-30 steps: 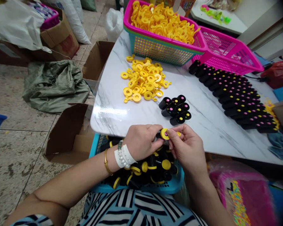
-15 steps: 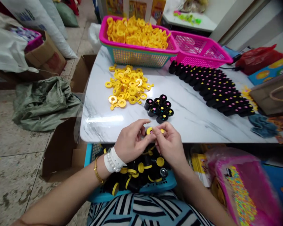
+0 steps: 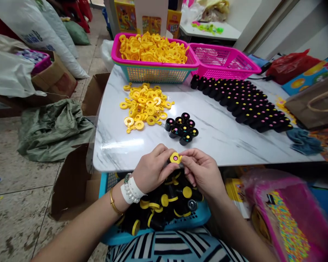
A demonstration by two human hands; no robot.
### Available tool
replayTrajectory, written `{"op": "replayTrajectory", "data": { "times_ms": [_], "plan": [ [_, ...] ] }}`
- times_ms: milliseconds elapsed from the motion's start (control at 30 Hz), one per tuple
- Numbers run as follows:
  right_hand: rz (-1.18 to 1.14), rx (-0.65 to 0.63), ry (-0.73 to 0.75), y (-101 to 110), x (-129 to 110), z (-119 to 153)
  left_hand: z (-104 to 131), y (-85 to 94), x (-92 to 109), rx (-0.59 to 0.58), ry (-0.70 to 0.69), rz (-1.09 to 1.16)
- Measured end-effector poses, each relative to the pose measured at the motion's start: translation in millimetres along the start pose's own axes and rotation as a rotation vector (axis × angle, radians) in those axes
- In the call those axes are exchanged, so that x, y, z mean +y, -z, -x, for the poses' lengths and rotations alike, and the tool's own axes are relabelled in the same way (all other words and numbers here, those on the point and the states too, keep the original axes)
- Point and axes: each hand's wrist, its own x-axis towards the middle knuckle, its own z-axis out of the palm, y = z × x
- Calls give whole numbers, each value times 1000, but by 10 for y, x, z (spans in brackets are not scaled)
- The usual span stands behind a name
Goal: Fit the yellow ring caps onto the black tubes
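Observation:
Between thumb and fingers my left hand (image 3: 154, 165) grips a yellow ring cap (image 3: 175, 158) with a pink dot in its middle. Whether a black tube sits beneath the cap is hidden by my fingers. My right hand (image 3: 203, 170) pinches the small tab on the cap's right side. Just beyond my hands, several short black tubes (image 3: 184, 130) stand in a cluster, coloured bits inside them. A loose heap of yellow ring caps (image 3: 146, 105) lies to the left of the cluster. Below my hands, a blue basket (image 3: 104, 194) holds black tubes with yellow ends.
Dense rows of black tubes (image 3: 240, 100) stand on the right of the white table (image 3: 221, 145). Behind are a pink-rimmed basket (image 3: 158, 65) full of yellow caps and another pink basket (image 3: 224, 58). A pink tray (image 3: 303, 203) with colourful bits sits lower right.
My right hand has shifted a little right, off the cap's face to its tab. The cap with its pink dot now shows more fully. The camera view has tilted slightly.

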Motion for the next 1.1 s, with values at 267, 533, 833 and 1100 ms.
{"op": "replayTrajectory", "data": {
  "times_ms": [267,533,833,1100],
  "plan": [
    [100,-35,-106,-189,-73,-83,9,-66,-3,-29,75,-43],
    [357,-146,4,-118,67,232,132,-75,71,-44,-1,-14],
    [948,-366,-188,336,147,775,313,-131,322,-246,-199,-202],
    [917,-338,-39,218,195,575,-234,572,-384,168,277,-757]
  ]
}}
